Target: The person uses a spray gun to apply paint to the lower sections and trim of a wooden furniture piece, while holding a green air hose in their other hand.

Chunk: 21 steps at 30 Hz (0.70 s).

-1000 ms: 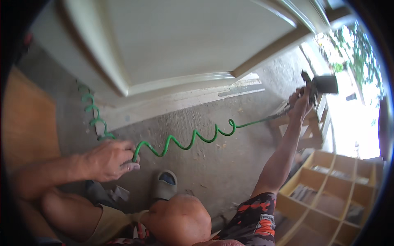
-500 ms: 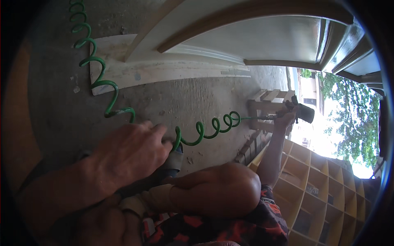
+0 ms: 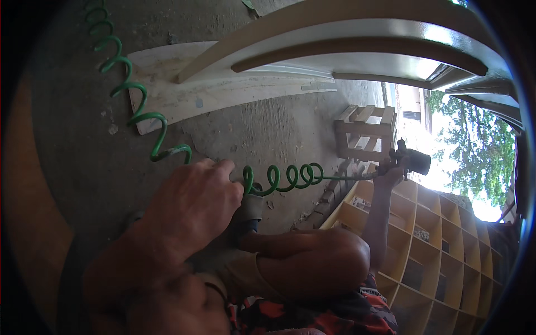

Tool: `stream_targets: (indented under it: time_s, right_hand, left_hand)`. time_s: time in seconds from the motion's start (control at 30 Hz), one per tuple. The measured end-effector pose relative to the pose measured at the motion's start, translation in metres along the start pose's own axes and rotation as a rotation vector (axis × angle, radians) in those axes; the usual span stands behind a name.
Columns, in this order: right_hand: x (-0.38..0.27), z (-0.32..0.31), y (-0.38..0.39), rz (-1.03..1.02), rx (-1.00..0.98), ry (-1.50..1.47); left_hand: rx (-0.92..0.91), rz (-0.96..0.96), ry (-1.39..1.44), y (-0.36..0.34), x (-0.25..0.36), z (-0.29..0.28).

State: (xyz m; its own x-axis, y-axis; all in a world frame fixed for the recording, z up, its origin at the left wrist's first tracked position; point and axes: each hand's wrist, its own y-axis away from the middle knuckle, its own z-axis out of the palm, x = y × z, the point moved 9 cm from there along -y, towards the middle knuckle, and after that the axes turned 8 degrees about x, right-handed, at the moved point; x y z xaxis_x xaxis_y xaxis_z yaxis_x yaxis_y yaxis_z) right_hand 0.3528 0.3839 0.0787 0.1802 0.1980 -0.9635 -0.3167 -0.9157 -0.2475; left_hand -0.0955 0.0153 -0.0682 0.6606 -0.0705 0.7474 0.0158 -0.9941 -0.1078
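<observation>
My left hand [image 3: 192,204] pinches the coiled green air hose [image 3: 279,177] above the rough concrete floor [image 3: 279,128]; my right hand [image 3: 391,173] grips a dark spray gun [image 3: 412,159].

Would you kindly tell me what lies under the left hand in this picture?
Under the left hand the green coiled hose passes, entering at both sides, above the concrete floor. The stretch beneath the palm is covered, so the grip itself cannot be seen.

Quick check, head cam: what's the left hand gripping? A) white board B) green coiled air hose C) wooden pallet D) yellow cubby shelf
B: the left hand closes over the green coiled air hose, which runs on to the dark spray tool held up in the right hand above the yellow cubby shelf.
</observation>
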Motion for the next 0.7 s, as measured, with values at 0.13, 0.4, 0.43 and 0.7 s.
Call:
stream_targets:
  time_s: [0.13, 0.4, 0.43, 0.7]
  right_hand:
    - [-0.02, -0.012, 0.017, -0.004, 0.046, 0.075]
    - [-0.038, -0.003, 0.035, 0.06, 0.034, -0.105]
    - [-0.04, -0.002, 0.034, 0.09, 0.066, -0.117]
    - [-0.056, -0.014, 0.044, 0.152, 0.048, -0.195]
  left_hand:
    - [-0.038, -0.009, 0.092, -0.01, -0.005, 0.006]
    - [-0.163, -0.092, 0.03, -0.027, 0.025, -0.038]
    - [-0.139, -0.103, 0.014, -0.029, 0.033, -0.051]
    - [-0.09, -0.175, -0.235, -0.02, 0.108, -0.108]
